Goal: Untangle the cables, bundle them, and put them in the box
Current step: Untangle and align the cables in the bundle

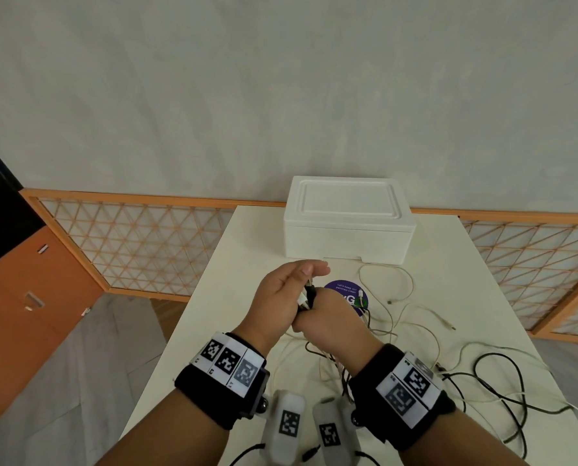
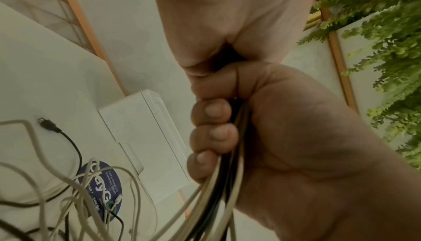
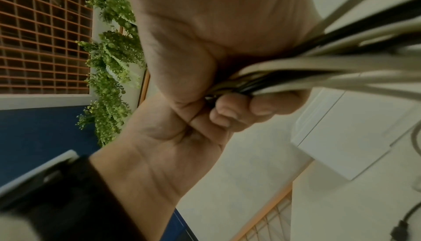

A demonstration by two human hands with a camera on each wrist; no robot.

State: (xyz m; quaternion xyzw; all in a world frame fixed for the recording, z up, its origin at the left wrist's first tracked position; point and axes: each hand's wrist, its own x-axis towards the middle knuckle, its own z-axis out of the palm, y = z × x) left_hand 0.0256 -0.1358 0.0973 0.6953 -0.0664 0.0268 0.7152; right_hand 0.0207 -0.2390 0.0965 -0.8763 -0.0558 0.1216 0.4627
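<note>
A white foam box (image 1: 346,227) with its lid on stands at the far end of the table (image 1: 247,264). In front of it my right hand (image 1: 331,317) is a fist round a bundle of white and black cables (image 1: 305,297). The plug ends stick out of its top. My left hand (image 1: 287,290) closes on those ends from the left, thumb up. The left wrist view shows the right hand's fingers (image 2: 212,135) curled round the strands (image 2: 227,181). In the right wrist view the left fingers (image 3: 227,115) curl under the bundle (image 3: 318,75). The rest of the cables trail down in a tangle.
Loose white cables (image 1: 415,317) and a black cable (image 1: 503,381) sprawl over the table's right half, partly across a round purple sticker (image 1: 346,294). An orange lattice screen (image 1: 139,243) runs behind the table. The table's left edge drops to the floor close beside my left arm.
</note>
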